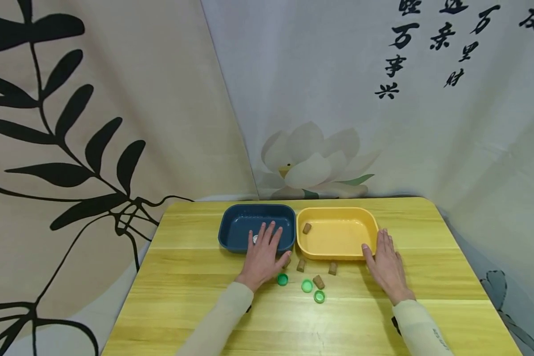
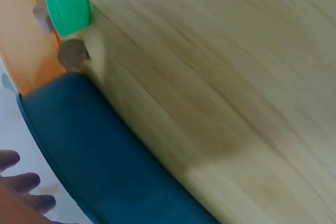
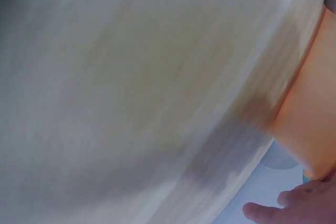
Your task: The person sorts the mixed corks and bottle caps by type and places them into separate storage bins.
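Note:
My left hand (image 1: pixel 263 259), its fingers spread, reaches over the near edge of a dark blue tray (image 1: pixel 231 217). A small whitish round piece (image 1: pixel 255 239) shows inside that tray, right by the fingers. With straight fingers, my right hand (image 1: pixel 386 269) lies at the right near corner of a yellow tray (image 1: pixel 338 232), fingertips close to its rim. One brown cork (image 1: pixel 307 228) is in the yellow tray. In front of the trays lie more corks (image 1: pixel 333 268) and three green bottle caps (image 1: pixel 307 286). Another cork (image 1: pixel 287 263) is partly hidden by my left thumb.
Both trays stand side by side at the back of the wooden table (image 1: pixel 196 296). Behind the table hangs a cloth (image 1: pixel 182 99) printed with leaves, a flower and dark writing. In the left wrist view a green cap (image 2: pixel 69 9) stands close to the trays.

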`<action>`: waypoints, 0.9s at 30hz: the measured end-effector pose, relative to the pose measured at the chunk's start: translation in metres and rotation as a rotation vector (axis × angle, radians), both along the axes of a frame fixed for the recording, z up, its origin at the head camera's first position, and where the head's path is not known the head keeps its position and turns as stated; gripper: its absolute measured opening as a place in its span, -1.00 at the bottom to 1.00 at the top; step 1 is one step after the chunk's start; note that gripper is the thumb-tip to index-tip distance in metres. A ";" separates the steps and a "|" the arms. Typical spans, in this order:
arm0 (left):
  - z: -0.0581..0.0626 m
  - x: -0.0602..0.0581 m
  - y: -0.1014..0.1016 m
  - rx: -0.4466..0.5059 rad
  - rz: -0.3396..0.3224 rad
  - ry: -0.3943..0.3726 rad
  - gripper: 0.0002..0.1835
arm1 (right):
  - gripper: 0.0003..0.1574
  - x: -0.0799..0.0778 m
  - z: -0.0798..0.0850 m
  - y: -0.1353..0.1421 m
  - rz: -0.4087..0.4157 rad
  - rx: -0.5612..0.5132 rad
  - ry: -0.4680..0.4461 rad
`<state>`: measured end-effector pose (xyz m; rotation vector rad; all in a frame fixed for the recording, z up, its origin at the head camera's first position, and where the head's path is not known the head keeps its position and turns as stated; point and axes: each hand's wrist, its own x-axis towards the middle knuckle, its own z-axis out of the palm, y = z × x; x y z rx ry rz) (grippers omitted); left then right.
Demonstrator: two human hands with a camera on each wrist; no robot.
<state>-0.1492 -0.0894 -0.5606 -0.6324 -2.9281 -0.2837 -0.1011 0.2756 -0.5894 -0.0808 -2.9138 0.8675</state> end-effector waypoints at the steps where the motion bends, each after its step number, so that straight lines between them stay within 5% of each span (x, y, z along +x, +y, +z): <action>1: 0.001 0.000 0.004 -0.014 -0.011 -0.011 -0.16 | 0.06 0.000 0.000 0.000 0.002 -0.002 -0.001; 10: 0.001 -0.006 0.032 -0.107 -0.088 0.000 -0.10 | 0.02 0.007 0.005 0.005 0.008 -0.014 0.009; 19: -0.005 -0.014 0.042 -0.114 -0.086 -0.052 -0.12 | -0.03 0.033 0.013 -0.014 0.042 0.073 0.137; 27: -0.014 -0.016 0.046 -0.128 -0.068 -0.113 -0.12 | -0.09 0.054 0.021 -0.043 0.155 0.163 0.267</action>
